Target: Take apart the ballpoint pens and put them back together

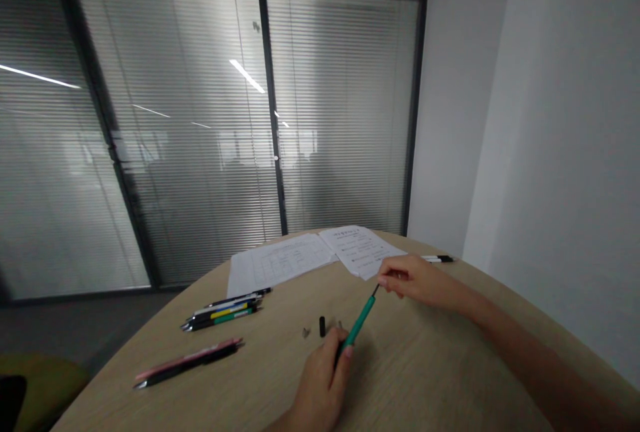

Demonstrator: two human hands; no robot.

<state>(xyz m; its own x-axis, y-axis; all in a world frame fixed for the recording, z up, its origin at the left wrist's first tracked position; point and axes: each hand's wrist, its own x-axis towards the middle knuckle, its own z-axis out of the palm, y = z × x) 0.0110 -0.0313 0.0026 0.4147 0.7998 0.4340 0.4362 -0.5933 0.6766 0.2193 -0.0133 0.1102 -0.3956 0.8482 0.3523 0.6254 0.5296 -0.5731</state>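
My left hand (320,382) is closed around the lower part of a green pen barrel (362,320), which slants up to the right above the table. From the barrel's upper end a thin dark pen refill (377,289) sticks out. The fingertips of my right hand (417,280) pinch the refill's far end. Just left of the barrel, a short black cylinder (322,326) stands on the table. Beside it lies a small metallic piece (305,333). Another small piece (340,324) shows partly behind my left fingers; its kind is unclear.
Several pens (223,315) lie bunched at the left of the round wooden table (280,392). Nearer are a pink pen (187,357) and a black pen (195,365). Printed sheets (285,260) lie at the back. White-and-black pens (441,259) lie behind my right hand.
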